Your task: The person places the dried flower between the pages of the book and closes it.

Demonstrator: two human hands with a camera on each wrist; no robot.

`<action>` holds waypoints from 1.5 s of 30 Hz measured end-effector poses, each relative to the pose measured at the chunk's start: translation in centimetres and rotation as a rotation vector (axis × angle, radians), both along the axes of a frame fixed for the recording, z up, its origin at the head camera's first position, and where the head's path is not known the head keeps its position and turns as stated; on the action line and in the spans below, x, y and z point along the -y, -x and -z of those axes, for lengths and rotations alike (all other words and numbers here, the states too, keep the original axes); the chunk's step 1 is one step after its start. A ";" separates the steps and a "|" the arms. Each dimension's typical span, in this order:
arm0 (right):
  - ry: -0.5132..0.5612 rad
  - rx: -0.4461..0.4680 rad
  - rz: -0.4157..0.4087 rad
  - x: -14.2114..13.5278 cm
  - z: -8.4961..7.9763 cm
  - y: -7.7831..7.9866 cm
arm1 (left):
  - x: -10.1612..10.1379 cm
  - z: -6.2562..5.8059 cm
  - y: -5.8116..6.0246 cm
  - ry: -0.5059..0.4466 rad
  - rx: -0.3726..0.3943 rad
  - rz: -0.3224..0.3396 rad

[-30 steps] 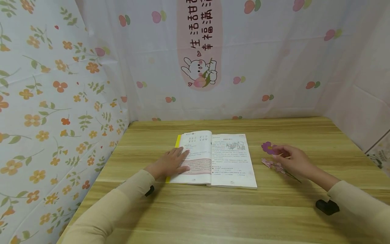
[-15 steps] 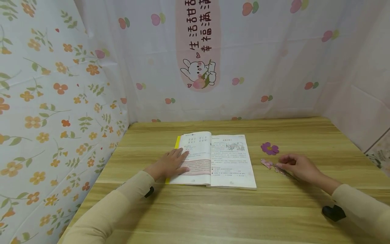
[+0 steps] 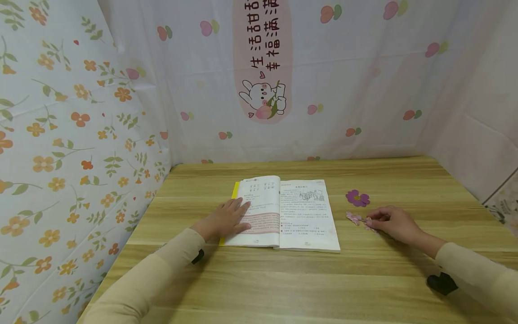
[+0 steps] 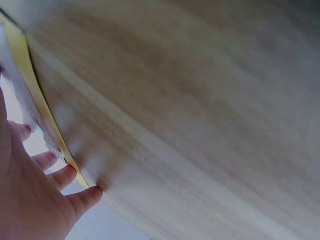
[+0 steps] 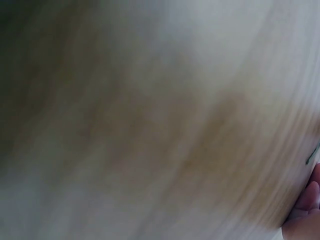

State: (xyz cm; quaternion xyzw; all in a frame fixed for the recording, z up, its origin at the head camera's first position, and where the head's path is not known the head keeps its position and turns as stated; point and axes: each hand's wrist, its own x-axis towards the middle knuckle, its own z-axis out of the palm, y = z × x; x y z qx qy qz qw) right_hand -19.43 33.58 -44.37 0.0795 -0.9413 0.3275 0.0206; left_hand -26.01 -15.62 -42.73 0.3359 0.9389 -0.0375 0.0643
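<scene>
An open book (image 3: 309, 213) lies on the table, a yellow edge (image 3: 235, 190) showing at its left. My left hand (image 3: 226, 219) rests on the left page with fingers spread; the left wrist view shows its fingers (image 4: 64, 176) along the book's yellow-edged side. Right of the book, a sprig of small pink flowers (image 3: 354, 218) lies with its stem toward me. My right hand (image 3: 398, 225) pinches this sprig with thumb and index finger, low over the table. A bit of green stem (image 5: 312, 155) shows in the right wrist view. Just beyond lies a flat purple flower (image 3: 358, 198).
The wooden table (image 3: 259, 288) runs back to a printed curtain (image 3: 344, 90). Another curtain with orange flowers (image 3: 52, 184) hangs along the left side. A black wrist strap piece (image 3: 442, 283) hangs under the right sleeve.
My right hand has moved from the purple flower down to the pink sprig and taken it between its fingertips. The purple flower now lies uncovered. My left hand has stayed on the book.
</scene>
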 end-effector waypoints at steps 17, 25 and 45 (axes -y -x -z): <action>0.019 0.038 0.040 0.1 -0.3 0.0 | 0.0 0.0 0.0 0.003 0.001 0.013; 0.102 0.125 0.080 0.1 -0.8 -0.2 | 0.0 0.1 0.0 0.005 -0.001 0.012; 0.378 0.230 0.084 0.5 -2.5 0.2 | 0.0 -0.2 -0.1 -0.005 0.009 0.003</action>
